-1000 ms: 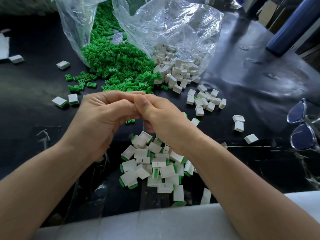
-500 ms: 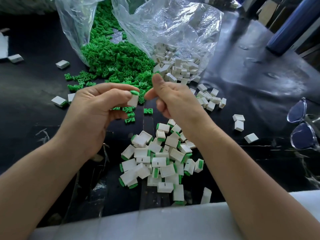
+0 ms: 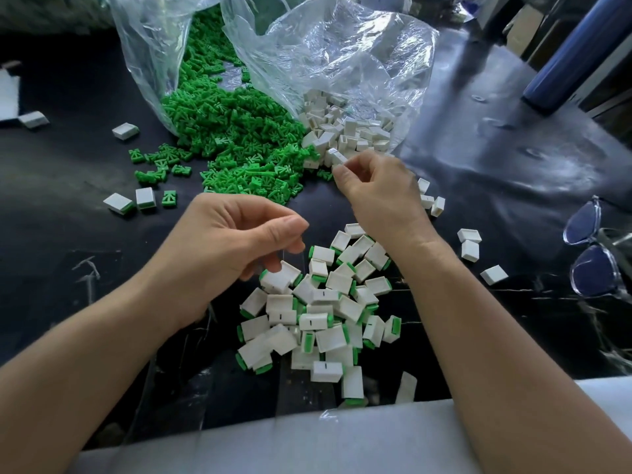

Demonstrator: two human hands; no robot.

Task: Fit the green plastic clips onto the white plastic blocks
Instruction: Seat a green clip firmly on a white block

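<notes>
Now that your left hand (image 3: 232,241) has let go of the assembly it carried half a second ago, it hangs loosely curled and empty over the finished pile (image 3: 325,313) at 6 o'clock. The newest clipped piece (image 3: 278,278) lies just under its fingertips. Your right hand (image 3: 376,189) has left the middle of the bench (image 3: 68,97) and reached out toward 12 o'clock. There its thumb and forefinger pinch a bare block (image 3: 338,158) at the near edge of the loose blocks (image 3: 349,131) spilling from the clear bag (image 3: 342,46). You cannot tell from here whether that block is lifted or rests on its neighbours. The clips (image 3: 239,138) lie heaped at 11 o'clock, touching the blocks on their left side, with a few strays out toward 10 o'clock.

One assembly looks done and the next cycle is opening. You have half of the next pair in your grasp. Your left hand is free and nearest the clips, so a clip is likely what it needs next. Both heaps are large, so the job seems far from over. The glasses (image 3: 595,254) at 3 o'clock sit well apart from the work.
</notes>
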